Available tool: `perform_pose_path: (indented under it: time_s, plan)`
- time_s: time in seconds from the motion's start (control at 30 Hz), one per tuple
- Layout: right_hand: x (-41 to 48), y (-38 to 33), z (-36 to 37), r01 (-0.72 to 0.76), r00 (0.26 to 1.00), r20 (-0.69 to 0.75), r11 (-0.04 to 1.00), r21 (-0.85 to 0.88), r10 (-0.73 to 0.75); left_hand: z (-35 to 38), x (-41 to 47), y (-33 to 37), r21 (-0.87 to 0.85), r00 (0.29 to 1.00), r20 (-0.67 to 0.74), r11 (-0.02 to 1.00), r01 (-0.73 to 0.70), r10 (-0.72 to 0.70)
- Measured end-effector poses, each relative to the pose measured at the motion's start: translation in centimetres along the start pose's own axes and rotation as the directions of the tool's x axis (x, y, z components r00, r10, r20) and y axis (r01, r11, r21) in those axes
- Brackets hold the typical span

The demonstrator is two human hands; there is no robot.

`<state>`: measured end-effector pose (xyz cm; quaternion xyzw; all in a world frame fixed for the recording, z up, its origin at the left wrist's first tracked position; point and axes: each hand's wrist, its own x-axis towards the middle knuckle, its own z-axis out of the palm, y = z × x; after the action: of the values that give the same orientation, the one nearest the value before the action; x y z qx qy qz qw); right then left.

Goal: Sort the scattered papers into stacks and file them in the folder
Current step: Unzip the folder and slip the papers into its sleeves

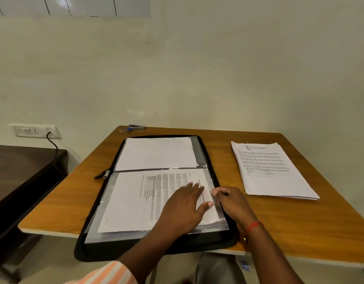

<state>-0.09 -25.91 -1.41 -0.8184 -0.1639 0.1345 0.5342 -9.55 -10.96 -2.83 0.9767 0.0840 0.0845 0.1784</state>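
A black zip folder (pixel 99 203) lies open on the wooden table (pixel 289 226), its near end hanging over the front edge. The far clear sleeve holds a blank white sheet (pixel 156 153). The near sleeve holds a printed sheet (pixel 134 201), text sideways. My left hand (pixel 183 208) lies flat on that printed sheet with fingers spread. My right hand (pixel 231 201) sits at the sleeve's right edge, fingers curled, its fingertips pinching the plastic edge by the sheet. A stack of printed papers (pixel 273 171) lies on the table to the right of the folder.
A stapler (pixel 136 127) lies at the table's far edge near the wall. The folder's zip pull (pixel 104 174) sticks out on the left. A dark lower table (pixel 19 173) stands to the left, below a wall socket (pixel 34 131) with a black cable plugged in.
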Motion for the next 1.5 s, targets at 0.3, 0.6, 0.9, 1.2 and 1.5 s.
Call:
perform_pose_path:
  time_s: [0.3,0.6,0.9,1.2,1.5]
  plan:
    - [0.9,-1.5,2.8,-0.042,0.999,-0.008,0.998,0.045,0.042,0.4,0.0,-0.3,-0.1,0.993,-0.115,0.995,-0.018,0.007]
    - [-0.4,-0.8,2.3,-0.041,0.995,-0.077,0.982,0.184,0.056,-1.6,-1.9,0.3,0.011,0.969,-0.219,0.993,-0.116,0.116]
    - [-1.1,-1.4,2.1,-0.079,0.989,-0.096,0.941,0.328,0.116,-2.3,-4.5,-1.3,0.178,0.949,-0.18,0.957,-0.229,0.26]
    - [-1.8,-1.4,1.7,-0.058,0.99,-0.103,0.933,0.355,0.101,-2.0,-4.8,-1.5,0.132,0.913,-0.304,0.961,-0.243,0.272]
    - [-1.0,0.5,1.3,0.038,0.985,-0.165,0.855,0.518,0.056,-2.2,-3.9,-1.5,0.167,0.877,-0.41,0.966,-0.199,0.252]
